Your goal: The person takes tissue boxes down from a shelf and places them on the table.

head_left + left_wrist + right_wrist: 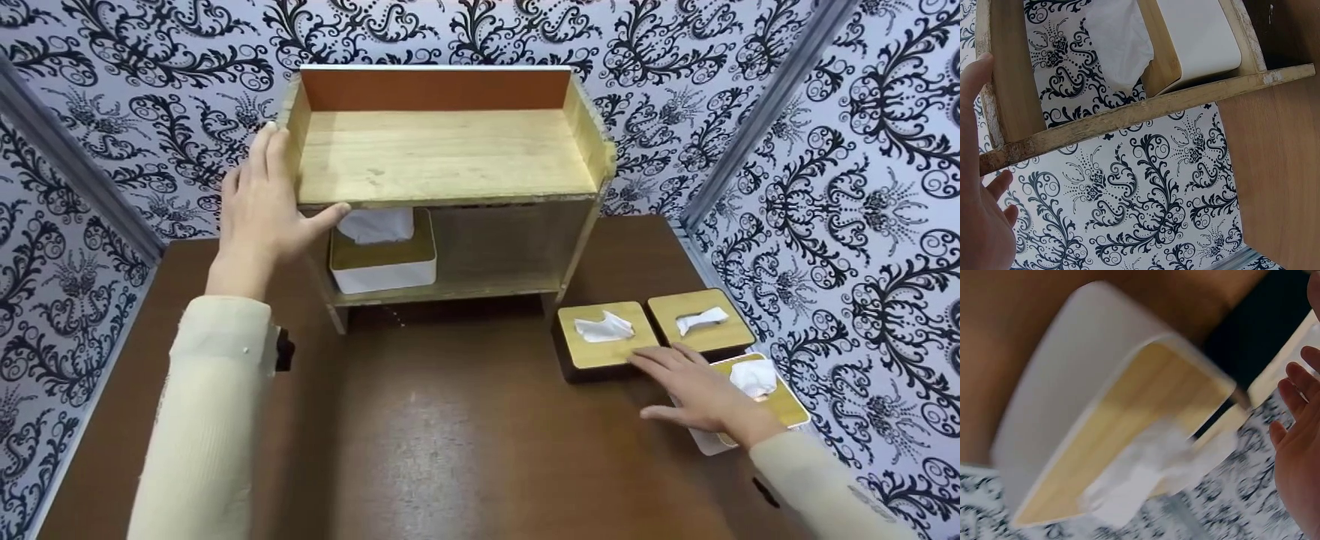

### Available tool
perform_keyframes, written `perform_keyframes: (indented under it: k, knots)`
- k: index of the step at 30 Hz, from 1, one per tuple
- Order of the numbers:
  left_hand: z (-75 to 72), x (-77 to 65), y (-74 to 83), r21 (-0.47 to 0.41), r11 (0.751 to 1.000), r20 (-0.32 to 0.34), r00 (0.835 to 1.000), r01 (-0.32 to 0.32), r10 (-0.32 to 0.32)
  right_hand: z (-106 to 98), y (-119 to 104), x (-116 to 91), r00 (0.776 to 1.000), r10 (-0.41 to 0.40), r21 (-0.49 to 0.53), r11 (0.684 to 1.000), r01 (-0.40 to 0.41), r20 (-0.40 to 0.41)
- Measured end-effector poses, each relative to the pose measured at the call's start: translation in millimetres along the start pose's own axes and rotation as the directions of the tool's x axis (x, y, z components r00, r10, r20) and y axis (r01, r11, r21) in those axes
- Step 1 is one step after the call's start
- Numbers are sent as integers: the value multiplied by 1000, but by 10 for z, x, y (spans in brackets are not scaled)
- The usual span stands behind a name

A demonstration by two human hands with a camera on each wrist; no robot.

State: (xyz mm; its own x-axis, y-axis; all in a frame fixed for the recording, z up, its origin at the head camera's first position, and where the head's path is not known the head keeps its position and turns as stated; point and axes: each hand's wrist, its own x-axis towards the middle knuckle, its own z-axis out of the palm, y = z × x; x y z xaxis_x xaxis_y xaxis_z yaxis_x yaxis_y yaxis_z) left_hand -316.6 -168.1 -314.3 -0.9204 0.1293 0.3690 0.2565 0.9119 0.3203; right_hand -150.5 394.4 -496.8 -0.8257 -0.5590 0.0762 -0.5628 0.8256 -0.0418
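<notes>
A small wooden shelf unit (pixel 442 154) stands at the table's back. My left hand (pixel 259 202) is at its left side panel, thumb by the top board's front edge and fingers stretched along the outside. In the left wrist view, that thumb touches the shelf's edge. On the lower level sits a white tissue box (pixel 386 276) with a wooden lid and a tissue sticking out. My right hand (pixel 701 390), fingers extended, is over the tissue boxes at right: a dark one (pixel 600 356), another dark one (pixel 682 302), and a white one (pixel 784 405), partly hidden by it.
The brown table (pixel 450 435) stretches in front of the shelf unit. Patterned wall panels (pixel 847 225) enclose the back and both sides. The three right-hand boxes stand close together near the right wall. The shelf's upper level has an orange back strip (pixel 435 90).
</notes>
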Motion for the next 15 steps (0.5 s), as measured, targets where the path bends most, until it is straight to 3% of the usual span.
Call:
perform_keyframes:
  k: [9,15]
  knots:
    - [-28,-10,-8,5,1000,12,1000,7,-7,80,-368,611,987,-155,27,988,154,45]
    - [-4,-2,-6,1,1000,14,1000,5,-5,110,-688,962,979,-188,109,978,179,81]
